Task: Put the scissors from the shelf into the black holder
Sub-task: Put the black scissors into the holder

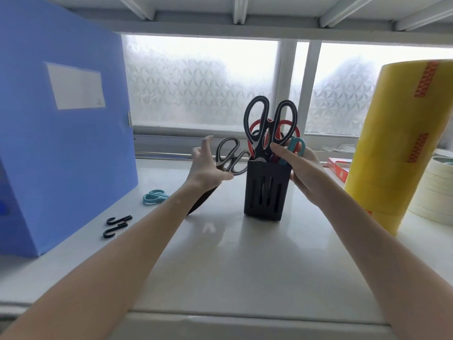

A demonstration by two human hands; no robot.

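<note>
Left hand [208, 168] holding grey scissors [230, 158], handles up, blades slanting down-left

Two bare forearms come in from the near edge, one from the near left and one from the near right, and narrow toward the wrists. No sleeve, cuff, watch, bracelet or glove shows anywhere along them. The left hand [207, 168] and right hand [304, 173] are bare too, with slender fingers [205, 146] and no rings in sight.
</note>
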